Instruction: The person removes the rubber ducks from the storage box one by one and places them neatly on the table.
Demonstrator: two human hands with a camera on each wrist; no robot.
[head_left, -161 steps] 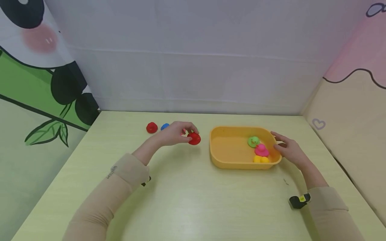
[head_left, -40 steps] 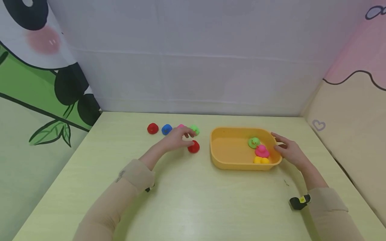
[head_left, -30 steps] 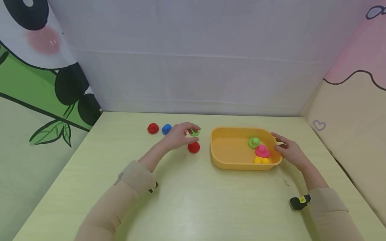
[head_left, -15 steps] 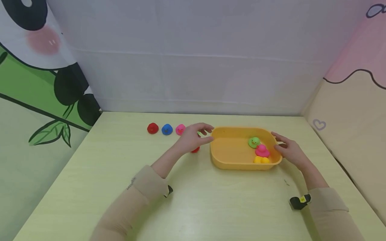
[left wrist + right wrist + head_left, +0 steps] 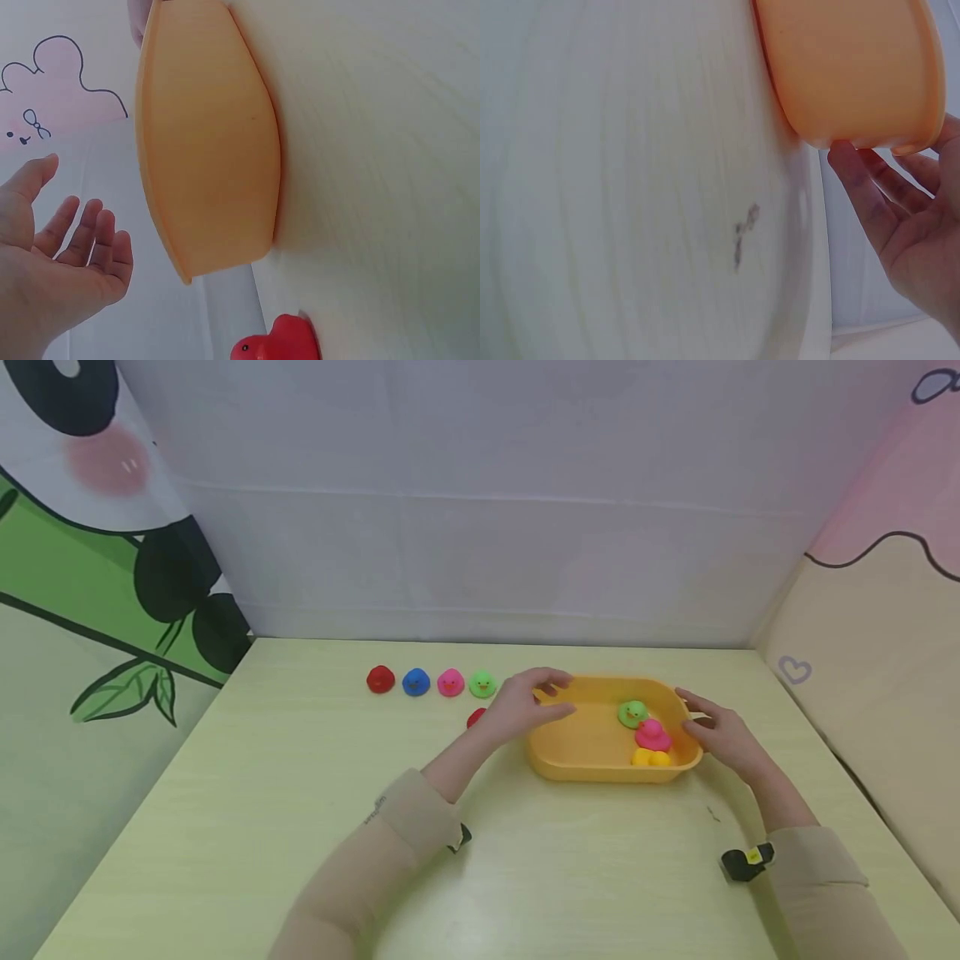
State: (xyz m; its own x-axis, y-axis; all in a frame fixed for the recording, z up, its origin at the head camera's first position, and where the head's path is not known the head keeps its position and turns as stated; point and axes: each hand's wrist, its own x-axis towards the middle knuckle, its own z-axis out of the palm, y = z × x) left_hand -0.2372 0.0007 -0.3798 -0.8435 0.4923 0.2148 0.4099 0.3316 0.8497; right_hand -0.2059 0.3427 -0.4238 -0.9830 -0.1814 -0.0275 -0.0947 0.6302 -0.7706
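Observation:
My left hand [image 5: 522,703] is held over the left end of the yellow plastic tub [image 5: 577,770], its fingers loosely bent and apart from the thumb, with nothing in them. In the left wrist view that hand [image 5: 64,274] is beside the tub's rim. My right hand [image 5: 720,732] rests its fingertips against the tub's right end; the right wrist view has those fingers [image 5: 862,187] on the outer wall. Inside the tub lie a green rubber duck [image 5: 632,714], a pink duck [image 5: 652,736] and a yellow duck [image 5: 649,758]. A red duck [image 5: 476,717] is partly hidden behind my left hand.
Along the back of the pale table [image 5: 480,877] stands a row of ducks: a red one [image 5: 380,679], a blue one [image 5: 416,682], a pink one [image 5: 451,682] and a green one [image 5: 482,684]. A white cloth wall [image 5: 480,527] rises behind them.
My left hand first held a red duck, set it down in front of the green one and let go. It has since moved right, over the tub. The right hand has stayed put.

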